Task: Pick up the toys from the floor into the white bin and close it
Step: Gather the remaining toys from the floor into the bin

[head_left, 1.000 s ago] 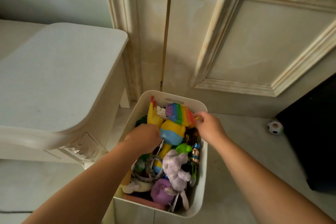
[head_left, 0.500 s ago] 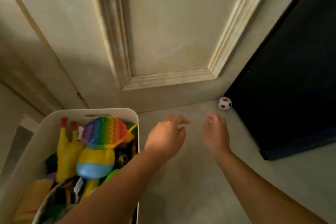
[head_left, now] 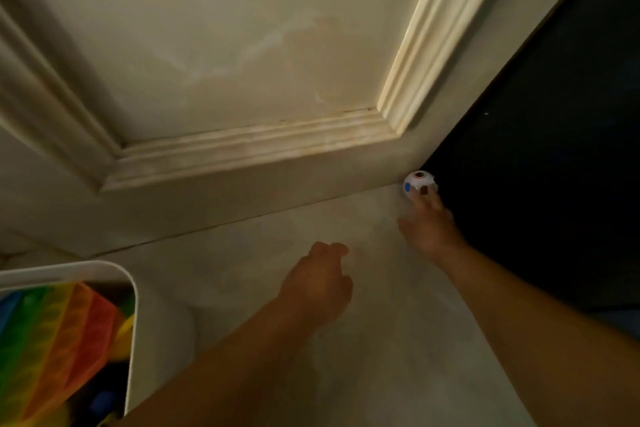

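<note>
One small white ball with coloured dots sits on floor in corner, between door base and dark panel. Right hand reaches to it, fingers stretched out, tips touching ball's near side, not curled round it. Left hand hovers over floor, well apart from ball, fingers loosely curled, holding nothing. White bin at lower left, open-topped, rainbow pop toy inside.

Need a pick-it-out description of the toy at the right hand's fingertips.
Start at the cream panelled door; follow its bottom edge right to where it meets the black surface. On the floor there sits a small ball, the right hand touching it. White with coloured dots, it's the only toy visible outside the white bin.
</note>
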Demonstrator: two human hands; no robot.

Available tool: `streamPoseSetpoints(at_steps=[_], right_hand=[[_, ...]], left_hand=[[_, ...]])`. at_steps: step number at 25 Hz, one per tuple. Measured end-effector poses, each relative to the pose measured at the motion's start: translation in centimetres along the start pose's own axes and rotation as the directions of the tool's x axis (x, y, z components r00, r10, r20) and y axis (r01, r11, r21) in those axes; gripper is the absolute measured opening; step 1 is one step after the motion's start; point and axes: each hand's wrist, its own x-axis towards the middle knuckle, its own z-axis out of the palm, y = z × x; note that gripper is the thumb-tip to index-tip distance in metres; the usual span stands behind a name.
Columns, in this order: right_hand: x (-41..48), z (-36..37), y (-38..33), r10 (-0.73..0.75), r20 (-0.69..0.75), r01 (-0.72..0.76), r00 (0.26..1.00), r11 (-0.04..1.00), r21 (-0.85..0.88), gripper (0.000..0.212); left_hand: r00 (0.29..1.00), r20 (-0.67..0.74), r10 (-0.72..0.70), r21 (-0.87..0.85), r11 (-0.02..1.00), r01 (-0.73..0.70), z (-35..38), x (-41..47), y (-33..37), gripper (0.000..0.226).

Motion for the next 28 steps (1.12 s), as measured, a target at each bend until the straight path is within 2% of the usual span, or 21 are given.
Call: streamPoseSetpoints(at_steps=[3,5,7,8,9,11,12,13,15,16,18,19,20,23,26,28], right_hand=[[2.8,0.4,0.0,-0.010,-0.038,0.008,0.999,0.999,-0.052,0.067],[3.0,0.2,-0.5,-0.008,-0.227,-0.009,0.974,0.997,-0.073,0.058],[2.8,0.1,-1.0,0.014,-0.425,-0.055,0.905,0.995,-0.084,0.052],[2.7,0.2,-1.1,0.030,-0.440,-0.069,0.898,0.995,-0.071,0.054],[2.6,0.3,-1.1,0.051,-0.377,-0.070,0.925,0.997,-0.037,0.058],[2.0,0.8,-1.0,0.092,-0.120,-0.078,0.988,0.990,0.119,0.062],[1.5,1.3,-1.0,0.084,-0.017,-0.080,0.996,0.980,0.182,0.062],[0.5,1.7,-1.2,0.069,0.020,-0.072,0.997,0.975,0.210,0.060],[-2.3,2.3,-2.2,0.040,0.015,-0.043,0.999,0.956,0.292,0.056],[-4.1,2.4,-3.0,0.032,0.043,-0.047,0.999,0.913,0.405,0.055],[-7.9,2.1,-5.5,-0.010,0.133,-0.079,0.991,0.757,0.648,0.054],[-9.9,1.5,-7.1,-0.037,0.173,-0.100,0.984,0.689,0.718,0.049],[-11.9,0.8,-8.6,-0.071,0.196,-0.105,0.978,0.644,0.758,0.043],[-17.8,-2.0,-13.2,-0.188,0.123,0.006,0.974,0.568,0.823,0.023],[-23.7,-5.4,-16.9,-0.317,0.089,0.059,0.944,0.428,0.902,0.016],[-27.1,-7.4,-19.3,-0.394,0.114,0.063,0.912,0.410,0.910,0.023]], left_hand=[[0.998,0.065,0.010,0.005,1.000,-0.010,1.0,0.4,-0.8,0.052],[0.997,0.081,-0.014,-0.004,1.000,0.015,1.5,0.7,-1.4,0.053],[0.995,0.097,-0.040,0.013,0.999,0.039,1.7,1.0,-1.7,0.053],[0.994,0.100,-0.046,0.021,0.999,0.044,1.6,0.9,-1.7,0.053],[0.994,0.097,-0.042,0.020,0.999,0.040,1.6,0.7,-1.6,0.053],[0.997,0.074,-0.024,0.001,1.000,0.024,1.4,0.3,-1.2,0.052],[0.998,0.064,-0.023,-0.006,1.000,0.023,1.2,0.0,-1.1,0.052],[0.998,0.056,-0.023,-0.010,1.000,0.024,1.0,-0.3,-0.8,0.054],[0.999,0.037,-0.017,-0.013,1.000,0.018,0.4,-1.3,-0.3,0.062],[1.000,0.023,-0.009,-0.015,1.000,0.010,0.0,-2.0,0.0,0.067],[1.000,-0.017,0.014,-0.028,1.000,-0.014,-1.6,-3.7,0.4,0.079],[0.999,-0.042,0.033,-0.034,0.999,-0.035,-2.5,-4.7,0.5,0.084],[0.996,-0.069,0.058,-0.037,0.997,-0.060,-3.5,-5.8,0.6,0.088],[0.979,-0.154,0.133,-0.019,0.990,-0.138,-7.1,-10.5,0.5,0.091],[0.943,-0.291,0.160,-0.018,0.985,-0.172,-11.2,-16.1,0.0,0.078],[0.934,-0.326,0.146,0.000,0.988,-0.155,-14.2,-20.1,-0.4,0.071]])
